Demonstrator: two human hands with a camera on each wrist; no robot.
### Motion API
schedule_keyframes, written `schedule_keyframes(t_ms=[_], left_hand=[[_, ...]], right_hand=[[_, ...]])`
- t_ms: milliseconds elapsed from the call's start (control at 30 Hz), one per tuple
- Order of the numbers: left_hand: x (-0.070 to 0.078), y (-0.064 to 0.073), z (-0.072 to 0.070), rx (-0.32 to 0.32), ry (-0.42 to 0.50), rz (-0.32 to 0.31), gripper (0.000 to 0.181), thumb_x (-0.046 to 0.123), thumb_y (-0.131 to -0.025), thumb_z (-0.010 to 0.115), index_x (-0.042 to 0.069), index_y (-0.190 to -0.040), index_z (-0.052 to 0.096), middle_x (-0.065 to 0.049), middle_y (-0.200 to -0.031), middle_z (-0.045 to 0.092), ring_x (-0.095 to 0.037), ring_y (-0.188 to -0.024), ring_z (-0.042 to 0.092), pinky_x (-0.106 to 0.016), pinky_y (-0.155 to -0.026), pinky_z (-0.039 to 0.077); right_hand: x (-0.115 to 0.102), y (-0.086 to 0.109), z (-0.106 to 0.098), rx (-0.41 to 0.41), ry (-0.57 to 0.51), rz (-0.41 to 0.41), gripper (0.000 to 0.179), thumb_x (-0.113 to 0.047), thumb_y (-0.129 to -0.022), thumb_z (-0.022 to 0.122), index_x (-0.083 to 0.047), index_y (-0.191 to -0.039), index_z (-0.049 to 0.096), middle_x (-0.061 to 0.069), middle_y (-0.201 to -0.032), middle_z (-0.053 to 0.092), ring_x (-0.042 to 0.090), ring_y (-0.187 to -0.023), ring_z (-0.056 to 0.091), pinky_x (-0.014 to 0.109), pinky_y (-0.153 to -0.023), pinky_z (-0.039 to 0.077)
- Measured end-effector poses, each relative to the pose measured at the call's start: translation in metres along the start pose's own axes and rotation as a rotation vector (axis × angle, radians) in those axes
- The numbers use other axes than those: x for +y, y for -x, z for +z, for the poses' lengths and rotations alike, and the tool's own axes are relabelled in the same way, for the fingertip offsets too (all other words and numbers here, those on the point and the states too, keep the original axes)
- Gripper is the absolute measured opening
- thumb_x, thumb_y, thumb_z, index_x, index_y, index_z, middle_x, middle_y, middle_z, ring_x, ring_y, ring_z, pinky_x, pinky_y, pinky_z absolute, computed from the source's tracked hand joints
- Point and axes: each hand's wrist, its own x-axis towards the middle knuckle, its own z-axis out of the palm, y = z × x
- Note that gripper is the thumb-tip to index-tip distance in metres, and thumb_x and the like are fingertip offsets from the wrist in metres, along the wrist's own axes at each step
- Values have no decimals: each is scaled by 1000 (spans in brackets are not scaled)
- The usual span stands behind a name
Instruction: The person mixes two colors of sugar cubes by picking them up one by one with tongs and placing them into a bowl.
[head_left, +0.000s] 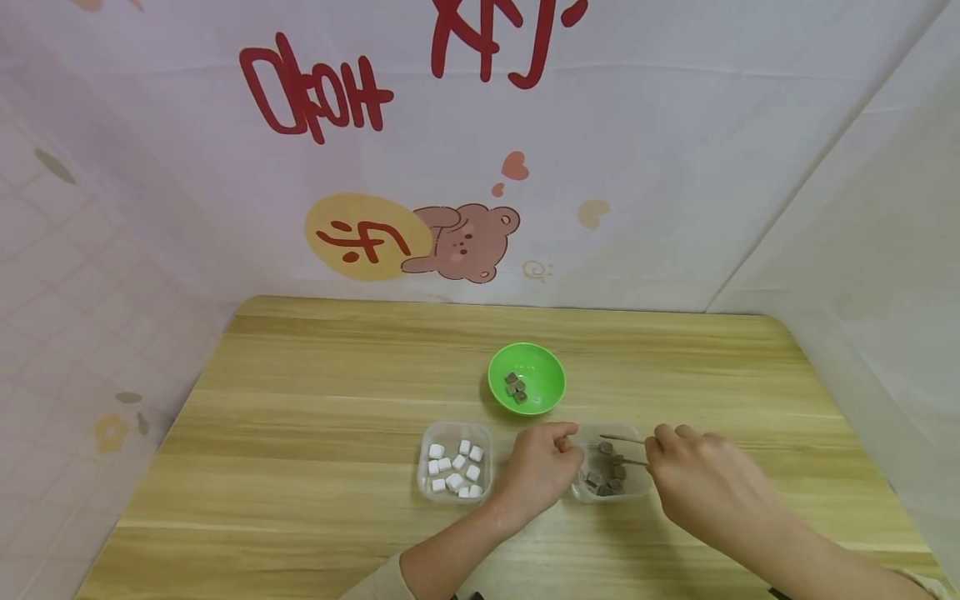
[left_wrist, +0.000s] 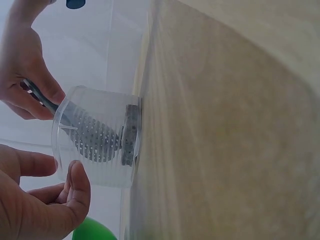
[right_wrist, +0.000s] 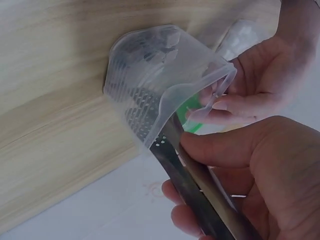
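My right hand (head_left: 701, 475) grips a pair of metal tongs (right_wrist: 187, 172) with perforated ends. Those ends reach down into a clear plastic container (left_wrist: 95, 170) holding several dark grey-brown cubes (head_left: 617, 472). In the left wrist view the perforated end comes right up to the cubes at the container's bottom. On the container's left side, my left hand (head_left: 542, 468) holds the rim between thumb and fingers. Just beyond stands a green bowl (head_left: 543, 379), with several similar brown cubes (head_left: 517, 388) lying inside.
Left of my left hand is a second clear container (head_left: 422, 458) with several white cubes (head_left: 455, 481). Everything stands on a wood-grain table (head_left: 300, 417). A white printed curtain (head_left: 637, 167) closes off the table's far edge, and pale hangings flank both sides.
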Motion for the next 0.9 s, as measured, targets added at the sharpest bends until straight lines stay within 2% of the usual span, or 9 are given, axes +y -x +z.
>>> schedule_keyframes(t_ms=[267,500,700,900], left_hand=[[-1,-1,2,9,-12,9,44,0,-88,58,-8,-130,68,6,-80,61,-3,-53,45,-19,-51,39],[-3,-1,4,7,-10,16,44,0,-88,58,-9,-130,68,5,-79,62,-3,-53,45,-19,-51,39],[-4,-2,6,11,0,18,45,-1,-88,58,-10,-131,67,4,-80,63,-3,-54,46,-20,-54,42],[-2,-1,6,12,0,5,45,0,-88,58,-9,-132,67,4,-81,63,-4,-55,47,-20,-55,43]], right_hand=[[-5,-3,5,0,46,40,35,-1,-84,17,-9,-57,38,-1,-59,25,11,-48,21,22,-39,16],[-6,-1,7,-36,27,59,28,0,-78,26,-12,-55,36,-2,-59,25,10,-50,19,22,-39,17],[-6,-2,7,-83,21,64,24,2,-74,40,-12,-55,38,-2,-59,27,10,-49,22,23,-38,21],[-4,-5,1,-159,28,62,28,4,-68,65,-10,-56,44,-2,-59,30,10,-49,25,22,-38,24]])
